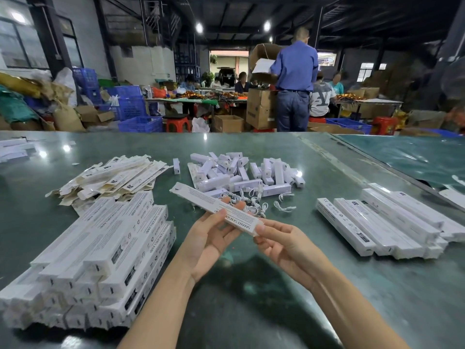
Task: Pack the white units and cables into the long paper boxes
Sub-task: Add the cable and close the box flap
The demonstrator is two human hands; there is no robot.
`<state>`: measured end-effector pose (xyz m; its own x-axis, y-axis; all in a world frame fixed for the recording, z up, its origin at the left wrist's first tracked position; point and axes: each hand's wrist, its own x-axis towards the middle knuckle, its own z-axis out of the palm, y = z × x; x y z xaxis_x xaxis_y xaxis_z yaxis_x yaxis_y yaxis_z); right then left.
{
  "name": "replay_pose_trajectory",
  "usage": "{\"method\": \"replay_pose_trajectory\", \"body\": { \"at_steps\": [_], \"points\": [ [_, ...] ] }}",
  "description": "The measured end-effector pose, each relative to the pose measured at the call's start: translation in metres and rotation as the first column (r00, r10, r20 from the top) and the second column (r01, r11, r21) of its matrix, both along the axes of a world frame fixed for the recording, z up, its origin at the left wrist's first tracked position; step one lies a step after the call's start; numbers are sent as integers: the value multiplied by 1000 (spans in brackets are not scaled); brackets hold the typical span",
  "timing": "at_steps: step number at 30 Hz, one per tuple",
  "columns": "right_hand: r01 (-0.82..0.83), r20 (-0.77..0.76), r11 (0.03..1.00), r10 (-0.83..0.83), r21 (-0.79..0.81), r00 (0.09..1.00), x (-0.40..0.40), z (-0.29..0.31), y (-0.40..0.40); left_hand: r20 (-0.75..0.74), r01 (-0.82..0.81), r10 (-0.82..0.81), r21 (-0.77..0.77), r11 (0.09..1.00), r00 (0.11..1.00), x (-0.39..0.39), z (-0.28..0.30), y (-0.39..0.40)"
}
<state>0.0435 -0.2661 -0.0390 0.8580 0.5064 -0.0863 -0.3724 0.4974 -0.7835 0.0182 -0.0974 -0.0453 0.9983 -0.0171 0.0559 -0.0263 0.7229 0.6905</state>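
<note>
A long white paper box [201,199] printed with black text is held above the green table, slanting from far left to near right. My left hand [211,240] grips it from below around its middle, fingertips curled over its far edge. My right hand [281,241] pinches the box's near end. Behind the box lies a heap of white units [241,172], with several coiled white cables [261,204] in front of the heap.
A big stack of long white boxes [100,260] fills the near left. Flat unfolded boxes [113,176] lie behind it. Another row of long boxes [387,222] sits at the right. People work at tables beyond the table's far edge [226,133].
</note>
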Motion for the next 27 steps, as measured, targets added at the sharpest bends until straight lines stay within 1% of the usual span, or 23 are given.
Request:
{"method": "replay_pose_trajectory", "body": {
  "at_steps": [4,9,13,15,16,17,18,19,20,21,22,23,24,25,27],
  "points": [
    [-2,50,999,5,-42,999,1,-3,-1,-6,3,-3,21,1000,1000,2,-3,1],
    [23,76,999,-20,-37,997,2,-7,1,16,25,-25,7,1000,1000,5,-7,1],
    [73,65,997,-72,-10,995,1,-10,4,18,9,-9,4,1000,1000,4,-6,1],
    [103,55,995,-102,-16,993,-1,-10,6,47,-46,45,23,999,998,4,-3,-1],
    [125,70,990,-120,-60,990,-2,-9,7,68,-108,104,53,993,992,4,-3,-3],
    [167,131,973,-147,-157,980,-3,-8,8,105,-217,203,134,967,973,5,-3,-4],
    [247,252,920,-173,-303,952,-3,-7,8,173,-376,338,277,884,925,5,-3,-5],
    [366,410,827,-184,-427,893,-4,-6,7,276,-535,459,443,719,845,5,-3,-5],
    [489,567,741,-178,-461,804,-6,-4,6,390,-641,517,564,520,762,4,-3,-5],
    [575,698,703,-156,-419,699,-7,-2,6,493,-696,514,627,350,702,3,-4,-4],
    [611,792,715,-133,-339,596,-9,0,5,575,-724,473,648,234,667,1,-6,-3],
    [623,860,739,-119,-258,497,-11,1,5,642,-748,419,645,159,643,1,-9,-2],
    [631,907,751,-106,-195,407,-13,3,5,690,-765,365,635,107,625,1,-12,-1],
    [644,939,749,-91,-154,331,-14,4,5,718,-773,324,630,75,616,2,-13,-1],
    [669,966,736,-83,-105,243,-18,5,8,728,-774,298,630,68,618,3,-14,-1]
  ]
}}
